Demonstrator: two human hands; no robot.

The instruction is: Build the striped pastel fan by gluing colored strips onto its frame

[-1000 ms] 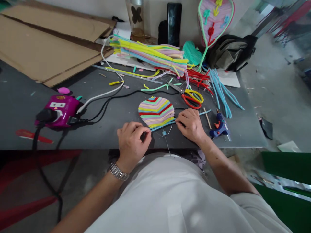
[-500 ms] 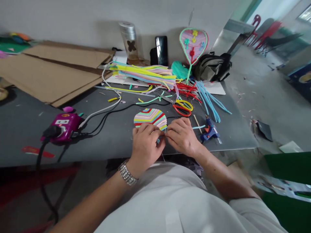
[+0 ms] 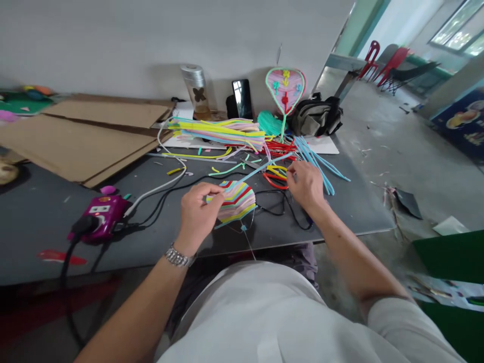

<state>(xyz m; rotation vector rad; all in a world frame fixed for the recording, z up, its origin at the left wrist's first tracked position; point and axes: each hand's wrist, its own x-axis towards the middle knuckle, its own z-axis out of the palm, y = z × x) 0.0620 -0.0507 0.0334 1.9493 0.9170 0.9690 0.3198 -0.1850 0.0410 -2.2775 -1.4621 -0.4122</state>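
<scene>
A dark grey bench (image 3: 38, 247) filled the lower left and middle of the view, with a concrete floor (image 3: 412, 166) running off to the right and red chairs (image 3: 381, 65) at the far upper right. Flattened cardboard sheets (image 3: 94, 136) lay at the upper left of the bench. Along the wall at the back stood a metal-capped glass jar (image 3: 196, 85), a phone (image 3: 242, 98), a finished paddle-shaped strip panel (image 3: 285, 85) and a dark fabric bag (image 3: 317, 116). In front of them lay a heap of pastel strips (image 3: 215, 132), loose light-blue strips (image 3: 313, 161) and scissors with red and yellow handles (image 3: 274, 176). A magenta power unit (image 3: 102, 214) sat at the left, and a black cable (image 3: 283, 204) looped near the middle. A striped woven panel (image 3: 236, 201) was tilted above the bench near its front edge, at centre. The left hand (image 3: 198, 214), a metal wristwatch (image 3: 177, 257) on its wrist, held the panel's left edge in a narrow grip. A light-blue strip (image 3: 264, 167) ran up and right from the panel toward the right hand (image 3: 306, 185), whose grip was narrow, fingers drawn together beside the strip's far end; whether it held the strip could not be told.
</scene>
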